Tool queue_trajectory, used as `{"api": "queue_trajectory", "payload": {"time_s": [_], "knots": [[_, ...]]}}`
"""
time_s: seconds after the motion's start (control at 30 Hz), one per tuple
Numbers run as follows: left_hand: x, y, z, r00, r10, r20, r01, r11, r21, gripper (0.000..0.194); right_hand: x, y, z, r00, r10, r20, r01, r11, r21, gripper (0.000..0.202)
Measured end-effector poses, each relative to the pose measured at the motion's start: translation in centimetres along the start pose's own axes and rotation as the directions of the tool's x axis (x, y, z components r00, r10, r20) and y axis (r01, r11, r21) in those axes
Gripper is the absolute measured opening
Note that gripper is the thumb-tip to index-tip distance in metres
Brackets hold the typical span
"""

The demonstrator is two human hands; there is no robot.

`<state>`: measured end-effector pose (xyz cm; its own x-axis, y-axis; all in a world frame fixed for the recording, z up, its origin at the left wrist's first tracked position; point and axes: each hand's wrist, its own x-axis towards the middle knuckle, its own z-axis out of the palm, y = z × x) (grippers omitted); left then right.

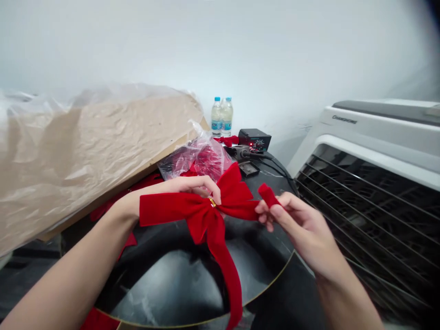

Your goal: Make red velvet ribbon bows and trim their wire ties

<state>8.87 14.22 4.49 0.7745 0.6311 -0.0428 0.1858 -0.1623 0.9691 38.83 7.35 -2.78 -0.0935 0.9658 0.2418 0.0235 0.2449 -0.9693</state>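
A red velvet bow (206, 220) hangs above the black round tabletop, one long tail drooping toward me. My left hand (202, 184) reaches over the bow from behind and grips it by its middle, next to a small gold band (212, 202). Part of that grip is hidden behind the velvet. Between the thumb and fingers of my right hand (292, 213) is a short red velvet strip (268, 196), its end sticking up. A loop of the bow reaches those same fingers; whether it joins the strip I cannot tell.
Behind the bow lies a clear plastic bag (209, 158) with red pieces in it. Water bottles (222, 118) and a black control box (255, 140) with cables stand at the back. A plastic-covered board (103, 133) leans on the left; a white air cooler (378, 137) flanks the right.
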Motion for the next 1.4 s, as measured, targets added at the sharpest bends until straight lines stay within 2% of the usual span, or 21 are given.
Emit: {"api": "queue_trajectory", "payload": {"time_s": [0.1, 0.23, 0.3, 0.4, 0.5, 0.6, 0.73, 0.8, 0.87, 0.97, 1.03, 1.2, 1.33, 1.4], "knots": [[1.3, -0.3, 0.4, 0.998, -0.004, 0.064, 0.018, 0.974, -0.227, 0.029, -0.1, -0.4, 1.2, 1.000, -0.008, 0.015, 0.009, 1.000, -0.027, 0.030], [2.5, -2.0, 1.3, 0.998, 0.019, 0.063, -0.009, 0.989, -0.150, 0.027, -0.5, 1.0, 2.3, 0.997, 0.072, 0.041, -0.074, 0.995, 0.062, 0.032], [2.6, -2.8, 1.7, 0.999, 0.013, 0.033, -0.007, 0.983, -0.184, 0.039, -0.2, 1.5, 2.6, 0.994, 0.085, 0.071, -0.088, 0.995, 0.041, 0.032], [2.4, -3.6, 2.1, 0.999, -0.043, -0.030, 0.032, 0.947, -0.321, 0.047, 0.5, 1.7, 2.8, 0.994, 0.041, 0.098, -0.034, 0.997, -0.069, 0.028], [2.3, -4.3, 2.2, 0.989, -0.125, -0.084, 0.077, 0.899, -0.431, 0.068, 0.6, 1.8, 3.0, 0.995, -0.038, 0.089, 0.052, 0.986, -0.158, 0.023], [2.5, -5.1, 2.8, 0.985, -0.173, 0.009, 0.153, 0.843, -0.516, 0.076, -0.4, 2.7, 3.0, 0.987, -0.155, 0.044, 0.160, 0.971, -0.180, 0.018], [2.9, -5.6, 3.9, 0.957, -0.270, 0.111, 0.286, 0.793, -0.538, 0.071, -2.3, 4.4, 2.8, 0.961, -0.274, -0.038, 0.260, 0.942, -0.211, 0.012], [3.0, -5.6, 4.1, 0.932, -0.323, 0.161, 0.360, 0.800, -0.479, 0.059, -2.7, 4.9, 2.7, 0.957, -0.285, -0.056, 0.267, 0.938, -0.219, 0.012], [3.0, -5.4, 4.2, 0.922, -0.336, 0.192, 0.386, 0.830, -0.402, 0.043, -2.7, 5.0, 2.7, 0.955, -0.289, -0.063, 0.269, 0.937, -0.223, 0.012], [3.0, -5.2, 4.2, 0.945, -0.274, 0.177, 0.320, 0.882, -0.345, 0.029, -2.2, 4.8, 2.7, 0.943, -0.323, -0.080, 0.294, 0.922, -0.253, 0.013], [3.1, -5.1, 4.4, 0.962, -0.232, 0.141, 0.270, 0.879, -0.393, 0.028, -2.0, 4.6, 2.3, 0.929, -0.358, -0.092, 0.319, 0.903, -0.288, 0.013], [3.4, -5.1, 4.8, 0.963, -0.244, 0.112, 0.262, 0.764, -0.589, 0.048, -1.3, 4.3, 0.9, 0.893, -0.450, -0.034, 0.405, 0.832, -0.378, 0.010], [3.4, -4.8, 4.5, 0.983, -0.183, 0.021, 0.150, 0.729, -0.668, 0.021, -0.1, 4.2, 0.7, 0.878, -0.478, -0.024, 0.433, 0.815, -0.387, 0.009], [3.3, -4.6, 4.3, 0.981, -0.195, -0.021, 0.125, 0.703, -0.700, 0.016, 0.7, 4.0, 0.8, 0.880, -0.475, -0.027, 0.429, 0.817, -0.385, 0.007]]}}
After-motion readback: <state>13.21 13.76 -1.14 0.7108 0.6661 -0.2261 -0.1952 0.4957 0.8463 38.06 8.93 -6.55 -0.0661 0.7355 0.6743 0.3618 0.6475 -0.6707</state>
